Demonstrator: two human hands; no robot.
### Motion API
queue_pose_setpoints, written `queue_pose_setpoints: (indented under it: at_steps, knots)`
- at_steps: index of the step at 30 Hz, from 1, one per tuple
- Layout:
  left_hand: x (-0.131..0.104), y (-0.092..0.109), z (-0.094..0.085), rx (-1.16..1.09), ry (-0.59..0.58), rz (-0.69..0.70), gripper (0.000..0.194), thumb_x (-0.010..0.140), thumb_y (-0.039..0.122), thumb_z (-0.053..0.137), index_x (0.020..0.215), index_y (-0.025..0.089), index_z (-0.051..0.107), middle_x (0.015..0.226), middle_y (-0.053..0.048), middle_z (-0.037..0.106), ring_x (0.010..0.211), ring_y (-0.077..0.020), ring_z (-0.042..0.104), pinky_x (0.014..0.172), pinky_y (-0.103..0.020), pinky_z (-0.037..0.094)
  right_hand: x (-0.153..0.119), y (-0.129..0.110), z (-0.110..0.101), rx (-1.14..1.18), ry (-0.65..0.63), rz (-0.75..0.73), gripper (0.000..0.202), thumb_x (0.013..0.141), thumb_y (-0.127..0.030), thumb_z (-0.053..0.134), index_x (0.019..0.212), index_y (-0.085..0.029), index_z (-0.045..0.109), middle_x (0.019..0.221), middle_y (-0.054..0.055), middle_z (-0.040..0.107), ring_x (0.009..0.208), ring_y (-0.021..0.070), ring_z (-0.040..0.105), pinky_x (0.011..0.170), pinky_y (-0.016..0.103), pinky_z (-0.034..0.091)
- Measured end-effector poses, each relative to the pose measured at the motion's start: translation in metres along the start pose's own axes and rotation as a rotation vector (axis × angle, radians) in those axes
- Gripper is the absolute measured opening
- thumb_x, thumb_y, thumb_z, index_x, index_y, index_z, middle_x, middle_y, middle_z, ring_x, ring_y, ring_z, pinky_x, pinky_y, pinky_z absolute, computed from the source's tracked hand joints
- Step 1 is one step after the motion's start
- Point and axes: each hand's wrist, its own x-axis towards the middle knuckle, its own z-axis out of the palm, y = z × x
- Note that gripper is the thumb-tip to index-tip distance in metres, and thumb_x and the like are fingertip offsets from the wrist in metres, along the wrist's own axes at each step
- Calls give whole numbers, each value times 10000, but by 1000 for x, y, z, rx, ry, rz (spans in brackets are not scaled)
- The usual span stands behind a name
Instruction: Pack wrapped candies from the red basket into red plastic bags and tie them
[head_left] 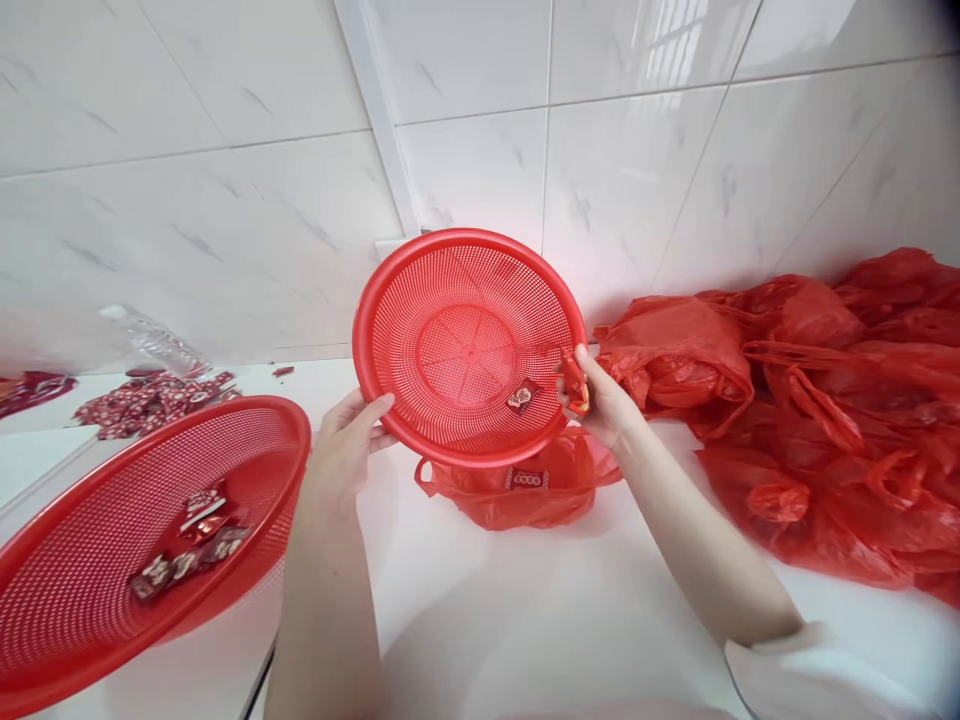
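A round red mesh basket [469, 340] is tilted up in the middle, its inside facing me. My left hand [352, 435] grips its lower left rim, thumb over the edge. At the right rim, my right hand [596, 395] is closed around a small red and gold packet [576, 385]. One dark red wrapped piece [523, 396] lies inside the basket at the lower right. Just below the basket, a red plastic bag [517, 500] sits on the white surface with a dark red packet [527, 479] showing in its opening.
A second, larger red mesh basket [289, 430] at the left holds several wrapped pieces [199, 540]. Behind it are a pile of patterned red packets [154, 400] and a clear bottle [161, 340]. Several filled red bags [847, 400] crowd the right side, along the tiled wall [472, 60].
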Motion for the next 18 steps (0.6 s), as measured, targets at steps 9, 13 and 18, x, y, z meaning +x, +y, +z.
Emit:
queue_pose_setpoints:
  at_steps: [9, 13, 18]
  knots:
    - [0, 1, 0, 5, -17, 5, 303, 716, 403, 720, 960, 223, 703, 1015, -47, 703, 828, -194, 678, 708, -304, 574, -11, 1, 9, -134, -101, -169, 347, 649, -439, 807, 683, -163, 598, 512, -55, 533, 379, 31, 395, 360, 167, 315]
    - [0, 2, 1, -2, -23, -7, 323, 703, 399, 728, 966, 214, 700, 1010, -53, 705, 808, -194, 681, 705, -307, 575, -10, 4, 11, -136, -15, -239, 348, 586, -350, 850, 791, -188, 621, 667, -31, 654, 540, 74, 587, 524, 183, 472]
    - [0, 2, 0, -2, -10, -6, 323, 701, 399, 726, 972, 224, 702, 1002, -49, 712, 807, -196, 687, 711, -310, 577, 2, 6, 4, 56, 165, -130, 312, 720, -501, 719, 779, -206, 636, 688, -13, 667, 567, 96, 602, 492, 199, 473]
